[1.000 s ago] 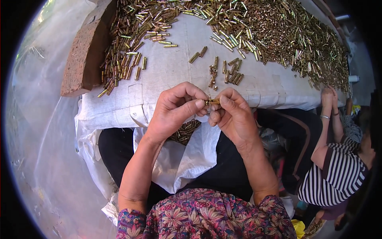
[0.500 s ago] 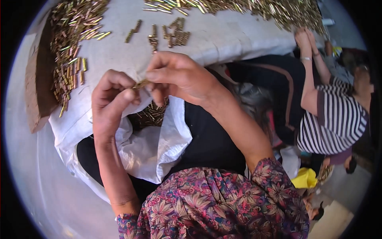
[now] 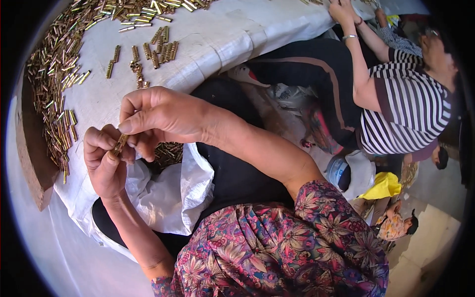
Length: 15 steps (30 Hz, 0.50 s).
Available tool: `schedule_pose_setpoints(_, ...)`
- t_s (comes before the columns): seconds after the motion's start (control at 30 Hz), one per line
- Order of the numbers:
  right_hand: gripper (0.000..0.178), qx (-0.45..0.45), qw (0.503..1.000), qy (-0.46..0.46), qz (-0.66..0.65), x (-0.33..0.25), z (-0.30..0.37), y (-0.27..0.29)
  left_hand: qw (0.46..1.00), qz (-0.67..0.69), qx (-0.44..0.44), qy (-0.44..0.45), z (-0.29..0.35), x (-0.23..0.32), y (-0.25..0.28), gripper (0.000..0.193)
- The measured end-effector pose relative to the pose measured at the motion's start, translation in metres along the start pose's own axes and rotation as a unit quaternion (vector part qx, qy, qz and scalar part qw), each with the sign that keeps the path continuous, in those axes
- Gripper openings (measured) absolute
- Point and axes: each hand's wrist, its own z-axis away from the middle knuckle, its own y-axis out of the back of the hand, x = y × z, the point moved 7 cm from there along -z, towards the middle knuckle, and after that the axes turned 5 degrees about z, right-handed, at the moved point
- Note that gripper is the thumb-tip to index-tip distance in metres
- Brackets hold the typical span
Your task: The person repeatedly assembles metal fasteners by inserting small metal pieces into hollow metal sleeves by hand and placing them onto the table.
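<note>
My left hand (image 3: 105, 161) pinches the lower end of a small gold-coloured metal sleeve (image 3: 119, 144) between thumb and fingers. The thumb and fingertips of my right hand (image 3: 166, 116) close on its upper end. The sleeve stands tilted, partly covered by my fingers. Just below the hands, a white woven sack (image 3: 170, 205) lies open in my lap, with many similar pieces (image 3: 169, 152) inside. Beyond my right hand, small gold-coloured rings or short pieces (image 3: 138, 74) sit on the white-covered table next to a little group of sleeves (image 3: 161, 48).
A large heap of metal sleeves (image 3: 57, 54) spreads along the table's (image 3: 208, 34) far left side, bounded by a brown board (image 3: 32, 148). To the right sits a co-worker in a striped top (image 3: 410, 104), hands at the table edge. A yellow bag (image 3: 381, 187) lies at the right.
The whole view has shifted, bringing more of the left heap into sight. My hands are lower and further left in the picture, and the sleeve between them now points more upright.
</note>
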Motion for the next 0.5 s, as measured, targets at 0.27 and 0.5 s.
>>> schedule_pose_setpoints(0.27, 0.012, 0.075, 0.985, 0.082, 0.13, -0.018, 0.003, -0.008, 0.996, -0.073, 0.046, -0.026, -0.003, 0.005, 0.008, 0.024)
schedule_pose_setpoints(0.5, 0.014, 0.065, 0.927, -0.008, 0.37, -0.003, 0.011, -0.016, 0.98, -0.129, 0.123, 0.084, 0.031, 0.02, 0.018, 0.005)
